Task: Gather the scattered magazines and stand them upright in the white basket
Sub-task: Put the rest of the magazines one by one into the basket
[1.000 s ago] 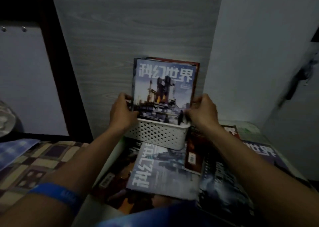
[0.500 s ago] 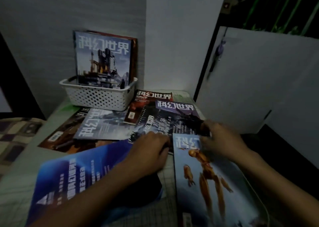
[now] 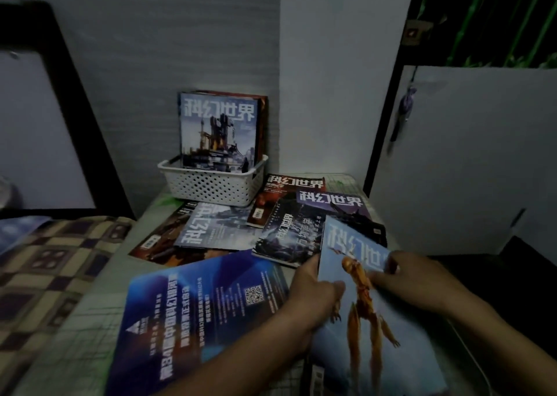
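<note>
Both hands were holding one magazine. The left hand (image 3: 316,287) pinched the left edge of the thin, pale blue magazine with an orange figure on its cover (image 3: 370,320), and the right hand (image 3: 413,281) gripped its right edge. It sat at the near end of the desk (image 3: 75,344), top edge lifted a little.

It looked light, floppy and shiny — likely to bend or slip, so holding both long sides seemed wise.

The white plastic basket with small holes (image 3: 211,186) stood by the wall, with a few magazines upright inside — others lay flat nearby.
</note>
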Action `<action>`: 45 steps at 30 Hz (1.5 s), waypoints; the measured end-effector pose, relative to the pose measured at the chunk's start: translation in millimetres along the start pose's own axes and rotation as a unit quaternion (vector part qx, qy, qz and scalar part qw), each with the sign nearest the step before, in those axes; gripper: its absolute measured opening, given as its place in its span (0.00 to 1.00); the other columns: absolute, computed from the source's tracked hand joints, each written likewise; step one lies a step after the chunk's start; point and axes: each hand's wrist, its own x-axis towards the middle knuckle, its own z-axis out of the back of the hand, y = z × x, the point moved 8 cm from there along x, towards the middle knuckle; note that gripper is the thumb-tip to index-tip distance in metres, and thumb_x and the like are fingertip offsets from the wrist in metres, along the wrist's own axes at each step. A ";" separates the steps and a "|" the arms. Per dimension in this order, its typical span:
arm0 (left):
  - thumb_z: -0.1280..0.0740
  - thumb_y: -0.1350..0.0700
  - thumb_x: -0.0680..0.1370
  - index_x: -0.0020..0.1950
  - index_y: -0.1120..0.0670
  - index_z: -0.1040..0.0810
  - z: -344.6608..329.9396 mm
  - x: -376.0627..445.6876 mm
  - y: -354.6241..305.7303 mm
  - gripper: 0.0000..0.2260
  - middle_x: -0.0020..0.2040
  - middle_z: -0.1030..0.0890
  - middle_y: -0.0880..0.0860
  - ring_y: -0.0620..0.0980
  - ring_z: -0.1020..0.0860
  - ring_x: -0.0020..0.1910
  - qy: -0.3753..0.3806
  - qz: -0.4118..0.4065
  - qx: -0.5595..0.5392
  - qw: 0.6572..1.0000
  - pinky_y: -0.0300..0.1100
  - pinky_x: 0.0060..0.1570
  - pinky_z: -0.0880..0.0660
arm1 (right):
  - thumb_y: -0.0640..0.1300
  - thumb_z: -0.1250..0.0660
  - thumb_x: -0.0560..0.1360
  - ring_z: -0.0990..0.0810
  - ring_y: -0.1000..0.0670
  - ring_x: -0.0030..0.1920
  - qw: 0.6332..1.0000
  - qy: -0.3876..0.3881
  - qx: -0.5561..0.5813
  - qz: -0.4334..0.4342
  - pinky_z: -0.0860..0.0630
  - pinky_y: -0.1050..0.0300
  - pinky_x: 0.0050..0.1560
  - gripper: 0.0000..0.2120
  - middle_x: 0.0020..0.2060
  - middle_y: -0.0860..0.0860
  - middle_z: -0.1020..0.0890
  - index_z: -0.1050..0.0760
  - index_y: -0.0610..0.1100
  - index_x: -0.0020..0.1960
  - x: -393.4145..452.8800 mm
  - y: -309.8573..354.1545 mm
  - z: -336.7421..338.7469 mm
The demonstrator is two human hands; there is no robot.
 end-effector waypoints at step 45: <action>0.23 0.56 0.71 0.30 0.50 0.24 379.5 151.0 -210.3 0.13 0.33 0.20 0.49 0.52 0.19 0.37 -0.371 -0.257 0.381 0.807 0.39 0.35 0.29 | 0.37 0.29 0.74 0.19 0.52 0.27 0.857 -0.191 0.443 0.179 0.19 0.54 0.31 0.00 0.30 0.52 0.19 0.19 0.41 0.45 235.7 293.8 0.1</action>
